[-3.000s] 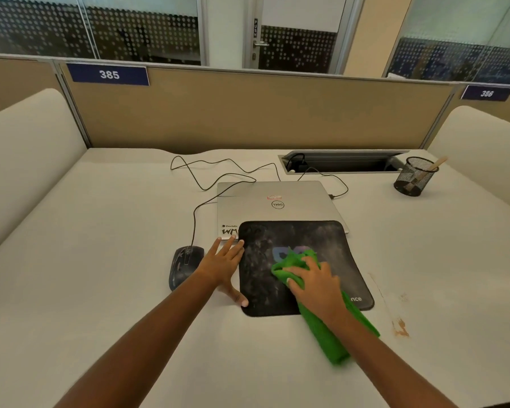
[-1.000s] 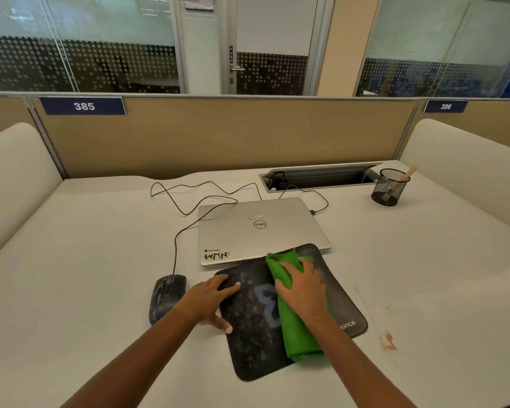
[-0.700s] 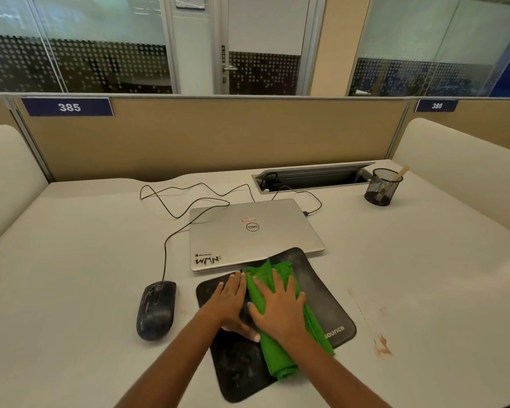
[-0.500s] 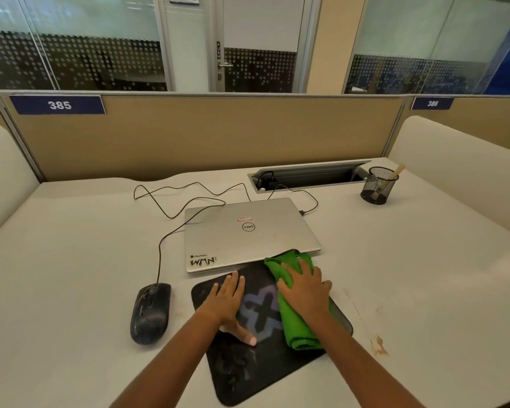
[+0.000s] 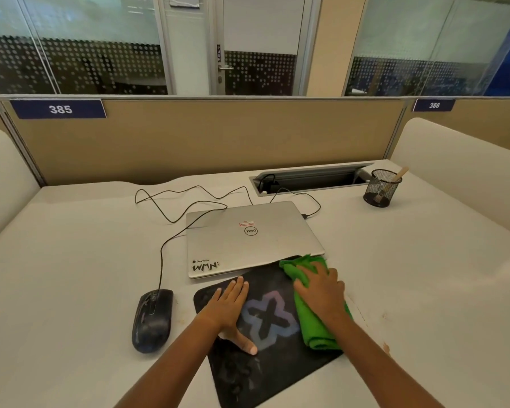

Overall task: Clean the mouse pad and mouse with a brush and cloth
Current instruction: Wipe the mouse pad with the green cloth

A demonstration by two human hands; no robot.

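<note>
The right hand point(image 5: 321, 290) is sweeping the green cloth point(image 5: 312, 322) from the middle of the mouse pad point(image 5: 265, 375) out to its far right corner, against the laptop point(image 5: 248, 237), uncovering the pale cross print point(image 5: 270, 319). The left hand point(image 5: 227, 307) is now lying further onto the pad.

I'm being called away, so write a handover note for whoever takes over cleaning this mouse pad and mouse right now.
Left hand lies flat on the left part of the mouse pad, holding it down.
Right hand presses the green cloth onto the pad's far right side.
Mouse sits on the desk left of the pad, untouched.
A wooden handle, probably the brush, stands in the mesh cup at far right.
Done: the pad's middle looks wiped, its print clear.
Left: pale smudges on the pad's near end, then the mouse.
</note>
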